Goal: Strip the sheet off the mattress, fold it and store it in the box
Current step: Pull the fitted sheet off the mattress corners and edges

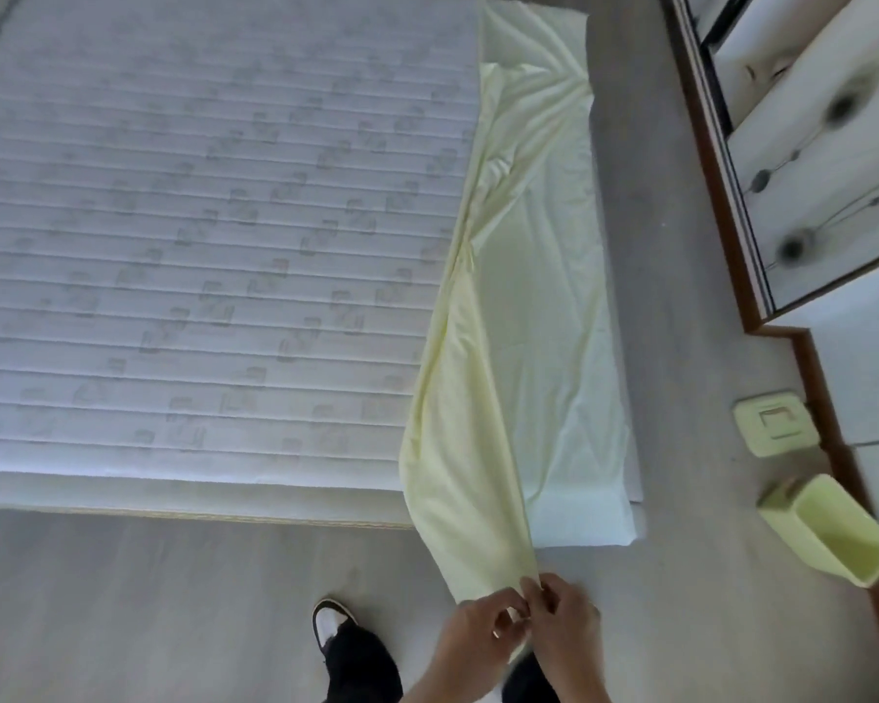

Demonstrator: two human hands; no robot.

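A pale yellow sheet (518, 307) lies as a long folded strip along the right side of the bare quilted mattress (199, 235), its near end pulled off the foot of the bed. My left hand (478, 636) and my right hand (562, 621) are close together at that near end, both pinching the fabric's edge. A pale green box (833, 535) lies tipped on the floor at the right, its opening facing up. Its flat lid (775, 421) lies on the floor just beyond it.
A wardrobe with mirrored doors (808, 144) lines the right wall, leaving a narrow strip of grey floor (681, 296) beside the bed. My shoe (331, 624) and dark trouser leg stand on the floor at the foot of the bed.
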